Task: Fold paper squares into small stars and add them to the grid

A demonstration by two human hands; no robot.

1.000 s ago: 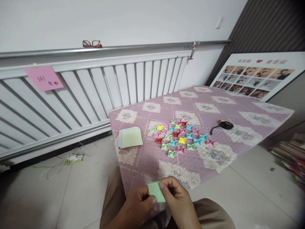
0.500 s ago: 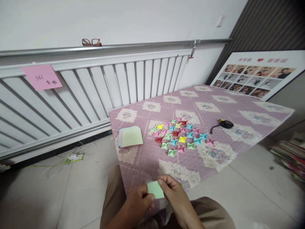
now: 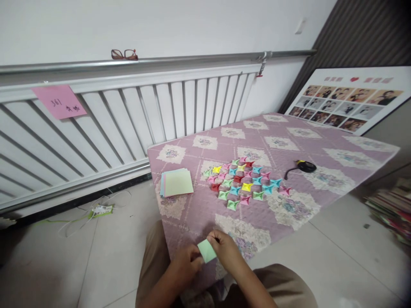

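Over the near edge of the table, a small light green paper square (image 3: 206, 250) is held between both hands. My left hand (image 3: 186, 266) pinches its left side, and my right hand (image 3: 225, 249) grips its upper right corner between thumb and fingers. Beyond them, several folded paper pieces (image 3: 246, 187) in green, pink, yellow, blue and red lie in slanted rows on the flowered pink cloth (image 3: 199, 214). To the left of these rests a stack of paper sheets (image 3: 178, 183) with a pale yellow-green sheet on top.
A black coiled cable (image 3: 306, 166) lies at the table's right. Behind stand a white radiator (image 3: 189, 102) and a photo board (image 3: 340, 102). Glasses (image 3: 124, 54) sit on the pipe. A power strip (image 3: 102, 210) is on the floor at left.
The green paper square has turned and shifted slightly left in my hands. My right hand has moved a little left and up, and my left hand's fingers have shifted. The view has moved slightly.
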